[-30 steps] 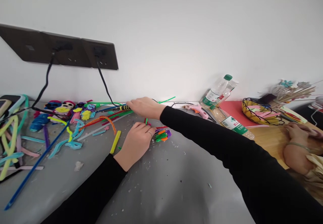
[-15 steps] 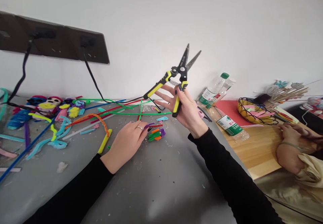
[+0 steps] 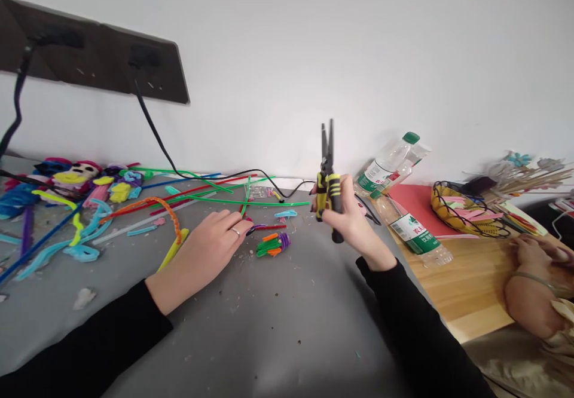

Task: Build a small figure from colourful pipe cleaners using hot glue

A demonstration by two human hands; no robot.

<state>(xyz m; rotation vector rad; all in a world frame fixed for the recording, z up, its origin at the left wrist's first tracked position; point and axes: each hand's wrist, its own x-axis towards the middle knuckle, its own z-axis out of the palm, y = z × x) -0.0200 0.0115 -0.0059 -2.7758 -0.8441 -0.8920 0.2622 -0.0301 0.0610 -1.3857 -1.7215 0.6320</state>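
My right hand [image 3: 354,222] is closed round the yellow-and-black handles of a pair of snips [image 3: 328,171], held upright above the grey table [image 3: 278,326] with the blades pointing up and nearly together. My left hand [image 3: 204,248] rests on the table, fingers curled, its fingertips on a purple pipe cleaner [image 3: 262,227]. Just right of those fingertips lies a small bundle of green, orange and purple pipe-cleaner pieces [image 3: 273,244].
Many coloured pipe cleaners [image 3: 147,207] and small fuzzy figures [image 3: 76,177] litter the left and back of the table. A black cable [image 3: 156,141] runs from a wall socket panel. Plastic bottles [image 3: 406,224], a wire basket [image 3: 461,210] and another person's hands [image 3: 533,278] are at right.
My right hand picked the snips up from the back of the table, raised them with open blades, then lowered them and squeezed the handles together. My left hand stayed put.
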